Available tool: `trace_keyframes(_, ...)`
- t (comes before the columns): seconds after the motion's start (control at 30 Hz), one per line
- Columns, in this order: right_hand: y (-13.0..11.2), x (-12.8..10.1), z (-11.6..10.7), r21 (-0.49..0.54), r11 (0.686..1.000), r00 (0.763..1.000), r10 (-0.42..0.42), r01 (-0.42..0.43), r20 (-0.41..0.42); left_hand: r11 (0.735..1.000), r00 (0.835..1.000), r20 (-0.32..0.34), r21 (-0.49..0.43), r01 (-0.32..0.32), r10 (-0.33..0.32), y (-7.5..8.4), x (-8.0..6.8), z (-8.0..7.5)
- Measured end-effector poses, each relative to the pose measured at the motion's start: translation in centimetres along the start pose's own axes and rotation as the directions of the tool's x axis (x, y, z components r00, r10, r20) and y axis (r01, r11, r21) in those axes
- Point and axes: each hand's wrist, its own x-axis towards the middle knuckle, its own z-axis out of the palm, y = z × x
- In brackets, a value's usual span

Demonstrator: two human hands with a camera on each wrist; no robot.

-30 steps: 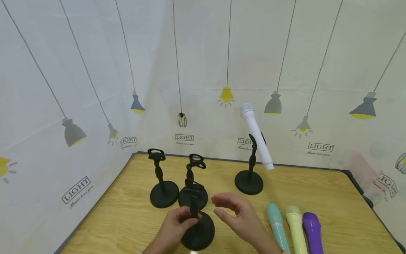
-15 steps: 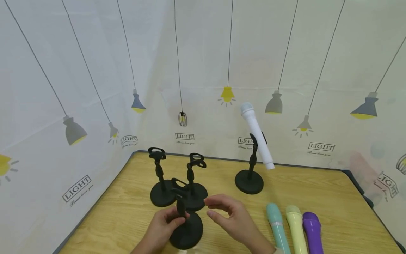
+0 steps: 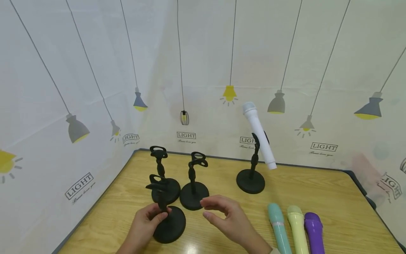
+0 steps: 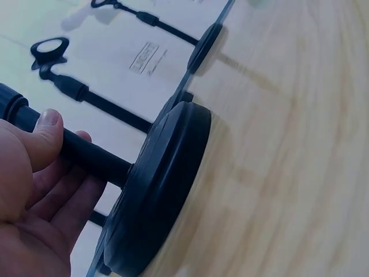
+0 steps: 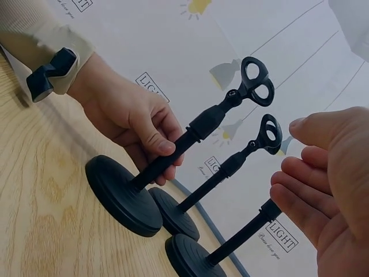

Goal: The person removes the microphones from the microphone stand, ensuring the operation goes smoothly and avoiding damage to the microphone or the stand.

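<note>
My left hand (image 3: 144,222) grips the stem of a black microphone stand (image 3: 172,227), thumb on one side and fingers on the other. The round base is close to the tabletop; whether it touches, I cannot tell. Its clip holder at the top has no microphone. Two similar stands, a far-left one (image 3: 169,194) and a middle one (image 3: 194,199), are just behind it, also with bare clips. My right hand (image 3: 229,218) hovers right of them, fingers loosely bent and apart from the thumb, holding nothing. In the right wrist view the left hand (image 5: 135,118) shows around the stem.
Farther back, another stand (image 3: 250,181) carries a tilted white microphone (image 3: 261,137). At the front right of the wooden table (image 3: 222,176) lie teal (image 3: 279,225), pale yellow (image 3: 297,225) and purple (image 3: 314,229) microphones side by side. A lamp-printed cloth (image 3: 203,70) rises behind.
My left hand has carried the gripped stand leftward, from in front of the middle stand to in front of the far-left one. My right hand has drifted slightly left, still holding nothing.
</note>
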Motion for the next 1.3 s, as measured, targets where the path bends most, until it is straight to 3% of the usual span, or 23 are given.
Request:
trace_keyframes(0.3,-0.2,0.3,0.7,0.006,1.0,0.999,0.007,-0.007,0.042,1.0,0.995,-0.101,0.023,-0.007,0.009,-0.3,0.0,-1.7)
trace_keyframes(0.73,-0.2,0.2,0.8,0.007,1.0,0.999,0.022,-0.022,0.045,0.997,0.99,-0.142,0.069,0.024,-0.014,-0.7,0.0,-3.2)
trace_keyframes(0.93,-0.3,0.1,0.6,-0.008,1.0,0.999,0.027,-0.026,0.043,0.997,0.989,-0.146,0.076,-0.001,0.012,-0.9,0.0,-3.5)
trace_keyframes(1.03,-0.2,0.0,0.4,-0.017,1.0,0.999,0.021,-0.02,0.038,0.995,0.989,-0.144,0.094,0.04,-0.026,-0.7,0.1,-3.6)
trace_keyframes(1.17,0.2,-0.3,0.0,-0.031,1.0,1.0,0.004,-0.003,0.019,0.973,0.987,-0.152,0.211,0.09,-0.058,-0.4,-0.1,-4.0)
trace_keyframes(1.3,0.6,-0.5,-0.6,-0.037,0.999,1.0,0.016,-0.016,-0.002,0.912,0.979,-0.204,0.401,0.089,-0.006,-0.2,-1.0,-4.5)
